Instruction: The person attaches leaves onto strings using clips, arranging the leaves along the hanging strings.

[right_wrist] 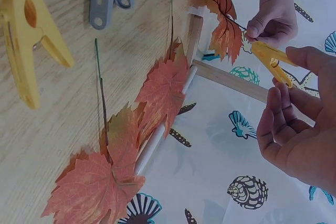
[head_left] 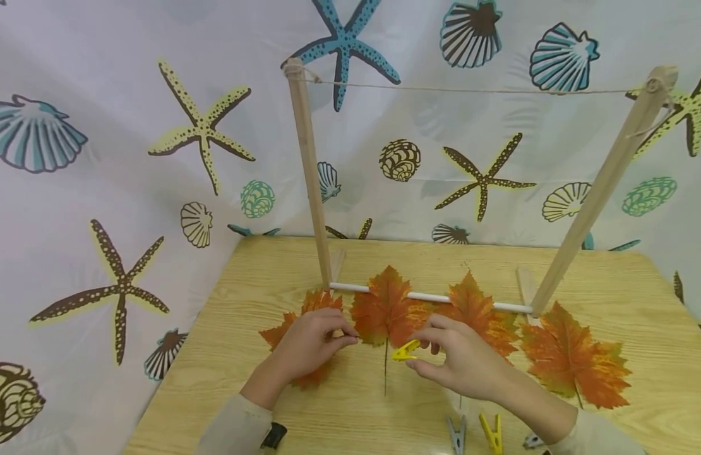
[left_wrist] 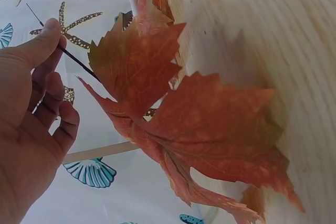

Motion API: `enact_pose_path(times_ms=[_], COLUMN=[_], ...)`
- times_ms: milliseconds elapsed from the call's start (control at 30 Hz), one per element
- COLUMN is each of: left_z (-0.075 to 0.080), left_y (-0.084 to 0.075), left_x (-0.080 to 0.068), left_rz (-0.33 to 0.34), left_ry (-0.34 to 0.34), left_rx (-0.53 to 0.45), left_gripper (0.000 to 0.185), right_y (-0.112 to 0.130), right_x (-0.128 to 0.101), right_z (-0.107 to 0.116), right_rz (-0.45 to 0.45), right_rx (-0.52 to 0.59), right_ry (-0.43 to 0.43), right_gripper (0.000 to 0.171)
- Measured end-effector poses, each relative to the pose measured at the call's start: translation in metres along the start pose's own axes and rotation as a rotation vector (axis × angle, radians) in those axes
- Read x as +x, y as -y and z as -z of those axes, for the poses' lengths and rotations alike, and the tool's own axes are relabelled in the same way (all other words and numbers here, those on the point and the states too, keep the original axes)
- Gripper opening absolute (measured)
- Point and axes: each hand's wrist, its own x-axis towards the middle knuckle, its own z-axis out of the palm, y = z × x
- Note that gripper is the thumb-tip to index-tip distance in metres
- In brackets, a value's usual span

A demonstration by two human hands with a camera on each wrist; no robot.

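Note:
My left hand [head_left: 343,337] pinches the thin dark stem of the leftmost orange maple leaf [head_left: 321,301]. The left wrist view shows that leaf [left_wrist: 173,114] up close, with thumb and fingers of the left hand [left_wrist: 52,43] on its stem. A yellow clothespin [head_left: 406,351] is held in my right hand [head_left: 425,346], just right of the left hand's fingertips. In the right wrist view the right hand [right_wrist: 287,80] grips the yellow clothespin [right_wrist: 270,59] close to the held leaf [right_wrist: 223,11].
A wooden frame with two posts [head_left: 309,177], a string [head_left: 475,90] and a white bottom bar [head_left: 430,297] stands on the table [head_left: 350,411]. Three more leaves [head_left: 572,357] lie along the bar. Grey [head_left: 456,435] and yellow [head_left: 491,433] clothespins lie near the front edge.

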Motion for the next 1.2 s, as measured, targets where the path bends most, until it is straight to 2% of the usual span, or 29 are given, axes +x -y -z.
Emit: enact_pose_path(times_ms=[133, 300, 500, 667, 800, 1000, 1200], left_z=[0.001, 0.003, 0.001, 0.001, 0.001, 0.003, 0.006], left_y=[-0.004, -0.008, -0.009, -0.011, -0.015, -0.02, -0.022], left_x=[0.002, 0.009, 0.016, 0.02, 0.024, 0.029, 0.035], left_rz=[0.009, 0.007, 0.01, 0.042, 0.066, 0.128, 0.116], left_ry=[-0.018, -0.087, -0.158, -0.182, -0.21, -0.255, -0.322], left_rx=[-0.008, -0.009, -0.006, 0.002, 0.02, -0.022, -0.105], left_gripper=[0.006, 0.003, 0.003, 0.004, 0.005, 0.006, 0.012], right_y=[0.0, 0.0, 0.002, 0.005, 0.007, 0.01, 0.013], right_x=[0.003, 0.01, 0.02, 0.026, 0.031, 0.037, 0.046], right_z=[0.002, 0.012, 0.031, 0.039, 0.044, 0.05, 0.062], right_rz=[0.02, 0.045, 0.031, 0.029, 0.036, 0.055, 0.071], right_rx=[-0.033, -0.072, -0.122, -0.126, -0.141, -0.199, -0.236], right_ry=[-0.019, -0.036, -0.014, -0.013, -0.01, -0.022, -0.029], right_gripper=[0.023, 0.026, 0.029, 0.026, 0.03, 0.033, 0.029])
